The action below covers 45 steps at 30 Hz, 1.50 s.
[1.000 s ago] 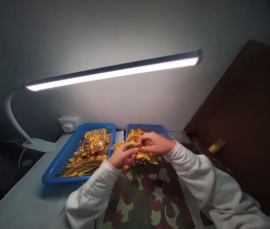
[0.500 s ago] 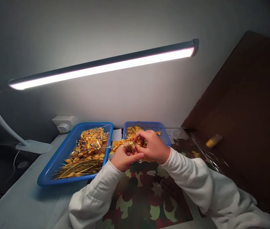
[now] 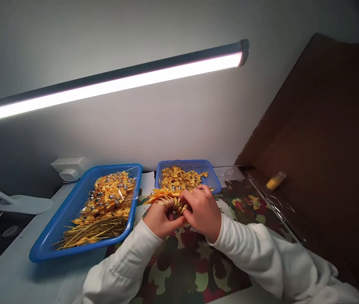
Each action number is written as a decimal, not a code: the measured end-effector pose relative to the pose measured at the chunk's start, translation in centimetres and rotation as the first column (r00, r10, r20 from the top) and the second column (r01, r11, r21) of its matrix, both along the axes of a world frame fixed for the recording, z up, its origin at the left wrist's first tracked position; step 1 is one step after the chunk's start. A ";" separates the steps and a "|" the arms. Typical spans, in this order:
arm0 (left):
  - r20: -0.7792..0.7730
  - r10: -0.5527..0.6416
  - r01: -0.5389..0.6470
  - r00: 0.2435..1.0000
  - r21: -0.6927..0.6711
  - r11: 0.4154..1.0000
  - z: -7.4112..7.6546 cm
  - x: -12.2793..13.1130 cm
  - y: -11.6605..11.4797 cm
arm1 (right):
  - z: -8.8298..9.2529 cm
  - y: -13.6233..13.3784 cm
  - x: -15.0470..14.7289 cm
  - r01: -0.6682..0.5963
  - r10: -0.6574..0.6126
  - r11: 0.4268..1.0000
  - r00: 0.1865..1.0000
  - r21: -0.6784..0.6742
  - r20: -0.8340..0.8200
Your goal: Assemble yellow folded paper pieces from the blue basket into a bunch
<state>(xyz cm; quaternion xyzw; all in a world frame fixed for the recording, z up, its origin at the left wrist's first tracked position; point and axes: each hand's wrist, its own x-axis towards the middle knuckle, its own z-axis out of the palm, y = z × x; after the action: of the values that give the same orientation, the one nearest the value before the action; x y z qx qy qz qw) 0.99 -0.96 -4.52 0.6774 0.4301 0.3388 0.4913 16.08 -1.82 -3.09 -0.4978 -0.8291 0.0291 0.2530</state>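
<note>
Above the camouflage-patterned mat point(image 3: 179, 272), before the smaller blue basket point(image 3: 215, 182), a looped gold-wire bundle point(image 3: 178, 206) is held crosswise in a two-handed grip, its left end enclosed by the left hand point(image 3: 159, 220), its right by the equally near right hand point(image 3: 205, 210).

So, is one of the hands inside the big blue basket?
No, the left hand and right hand are both at the curled gold wires, to the right of the big blue basket.
</note>
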 end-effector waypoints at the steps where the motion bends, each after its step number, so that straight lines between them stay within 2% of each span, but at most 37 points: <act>1: -0.014 -0.038 0.038 0.999 0.008 0.999 -0.2 0.2 -0.1 | -0.3 -0.5 0.2 0.012 -0.011 1.000 1.000 -0.012 0.009; 4: -0.013 -0.158 0.158 0.987 -0.021 0.987 -1.1 0.6 -0.5 | -1.4 -2.0 0.8 0.035 -0.036 0.998 0.999 -0.060 -0.016; 7: 0.079 -0.219 0.228 0.972 -0.125 0.966 -1.6 1.2 -0.9 | -2.3 -3.2 1.6 0.016 -0.030 0.990 0.995 -0.138 -0.100; 10: 0.260 -0.138 0.213 0.956 -0.288 0.934 -1.6 1.9 -1.1 | -2.7 -3.8 2.4 0.031 -0.071 0.978 0.979 -0.207 -0.190; 12: 0.364 -0.041 0.211 0.931 -0.443 0.871 -1.8 2.4 -1.0 | -2.8 -3.8 2.8 0.068 -0.120 0.974 0.964 -0.215 -0.237; 15: 0.410 0.065 0.232 0.910 -0.633 0.739 -2.4 2.8 -0.7 | -2.7 -3.4 3.1 0.083 -0.148 0.972 0.944 -0.220 -0.296; 17: 0.395 0.094 0.218 0.914 -0.674 0.706 -2.8 2.9 -0.5 | -2.6 -2.9 3.3 0.046 -0.147 0.960 0.924 -0.277 -0.353; 19: 0.363 0.093 0.184 0.927 -0.657 0.731 -3.1 2.9 -0.5 | -2.5 -2.5 3.3 -0.008 -0.154 0.934 0.893 -0.357 -0.423; 22: 0.326 0.071 0.135 0.943 -0.568 0.812 -3.0 2.8 -0.7 | -2.4 -2.2 3.4 -0.059 -0.169 0.907 0.857 -0.417 -0.487; 27: 0.235 -0.016 0.117 0.972 -0.424 0.898 -2.7 2.7 -1.2 | -2.3 -2.1 3.1 -0.023 -0.185 0.920 0.854 -0.390 -0.487; 33: 0.084 0.032 -0.006 0.996 -0.298 0.954 -3.2 2.8 -1.3 | -2.0 -2.2 2.9 -0.020 -0.164 0.921 0.887 -0.390 -0.432; 35: 0.060 0.052 -0.035 0.997 -0.248 0.968 -3.7 2.9 -1.3 | -1.9 -2.2 2.9 -0.016 -0.158 0.922 0.897 -0.386 -0.413; 39: 0.076 0.086 -0.066 0.993 -0.230 0.971 -4.5 3.1 -1.6 | -1.6 -2.3 2.8 0.017 -0.162 0.932 0.912 -0.361 -0.376; 45: 0.144 0.158 -0.114 0.977 -0.277 0.954 -3.7 3.1 -1.5 | -1.3 -2.4 3.0 -0.029 -0.123 0.929 0.915 -0.369 -0.383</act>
<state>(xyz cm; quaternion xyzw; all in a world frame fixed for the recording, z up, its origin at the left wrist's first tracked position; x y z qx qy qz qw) 4.12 -2.43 -8.17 0.5433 0.4755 0.3655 0.5874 19.11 -4.22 -4.39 -0.5398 -0.7270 0.2785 0.3200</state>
